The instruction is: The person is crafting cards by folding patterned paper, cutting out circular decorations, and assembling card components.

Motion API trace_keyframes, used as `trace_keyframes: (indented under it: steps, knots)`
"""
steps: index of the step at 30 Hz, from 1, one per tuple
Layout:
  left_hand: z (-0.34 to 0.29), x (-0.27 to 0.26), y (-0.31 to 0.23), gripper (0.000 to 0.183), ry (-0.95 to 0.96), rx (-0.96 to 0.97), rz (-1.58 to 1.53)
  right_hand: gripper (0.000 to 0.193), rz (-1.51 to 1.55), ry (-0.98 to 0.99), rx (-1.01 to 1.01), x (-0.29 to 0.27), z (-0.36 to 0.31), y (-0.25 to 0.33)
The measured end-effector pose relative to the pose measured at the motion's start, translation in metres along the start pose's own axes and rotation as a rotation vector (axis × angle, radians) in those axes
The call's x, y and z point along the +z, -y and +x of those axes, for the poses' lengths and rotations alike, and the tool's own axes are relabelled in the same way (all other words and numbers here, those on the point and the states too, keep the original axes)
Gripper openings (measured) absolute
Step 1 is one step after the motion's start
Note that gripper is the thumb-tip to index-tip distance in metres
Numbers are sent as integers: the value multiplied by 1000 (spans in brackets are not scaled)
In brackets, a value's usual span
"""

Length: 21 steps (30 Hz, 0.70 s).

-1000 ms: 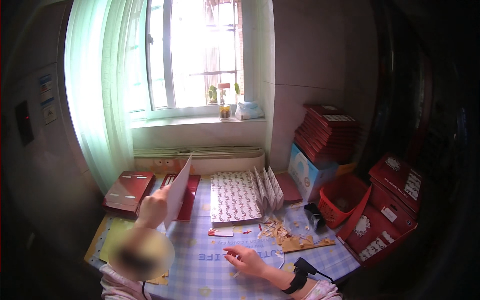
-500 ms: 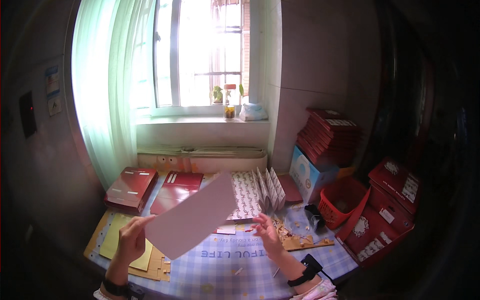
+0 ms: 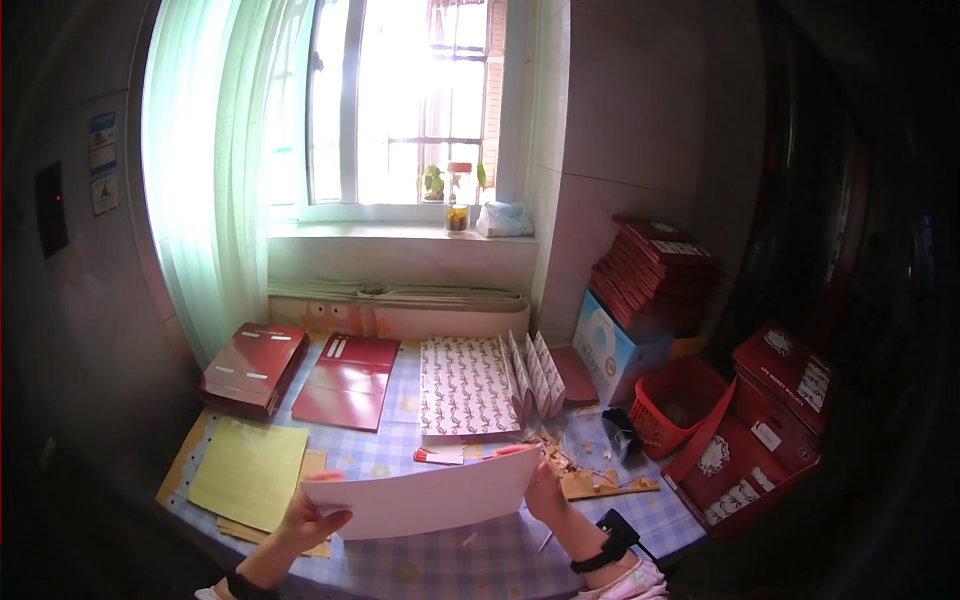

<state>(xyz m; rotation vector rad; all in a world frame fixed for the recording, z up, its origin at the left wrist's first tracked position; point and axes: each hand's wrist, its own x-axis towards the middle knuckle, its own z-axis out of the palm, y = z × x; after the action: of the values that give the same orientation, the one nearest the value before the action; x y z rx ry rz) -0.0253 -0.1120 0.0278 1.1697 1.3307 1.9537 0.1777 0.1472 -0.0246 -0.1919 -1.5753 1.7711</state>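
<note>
A pale, blank sheet of stiff paper or card (image 3: pixel 430 503) is stretched between my hands over the near middle of the table, tilted and slightly bowed. My left hand (image 3: pixel 318 518) grips its left end, thumb on the near face. At the other end my right hand (image 3: pixel 543 492) has its fingers closed on the edge, partly behind the sheet. Beyond lie a dark red folder panel (image 3: pixel 345 385) and a white sheet with a leaf-like pattern (image 3: pixel 467 387). Folded patterned accordion pieces (image 3: pixel 536 378) stand beside that sheet. A small red-and-white strip (image 3: pixel 438 455) lies just past the card.
Yellow sheets (image 3: pixel 248 472) lie over brown card at left, below a stack of red folders (image 3: pixel 255 368). On the right are brown scraps (image 3: pixel 605 485), a red basket (image 3: pixel 680 405), a red box (image 3: pixel 750 450) and a blue-white box (image 3: pixel 620 340) topped with red folders (image 3: pixel 655 270).
The sheet has come down and levelled out, nearer to me. My right hand, apart from it before with fingers spread, now holds its right end. My left hand has moved right and lower.
</note>
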Motion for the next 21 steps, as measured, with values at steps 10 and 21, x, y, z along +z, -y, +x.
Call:
trace_keyframes:
  steps: [10, 21]
  knots:
    - [18, -8, -9, 28, 596, 377, 618, 89, 211, 245, -35, 2, -4, 44]
    - [23, -17, 28, 42, 912, 213, 720, 67, -83, 366, 267, -5, -38, 33]
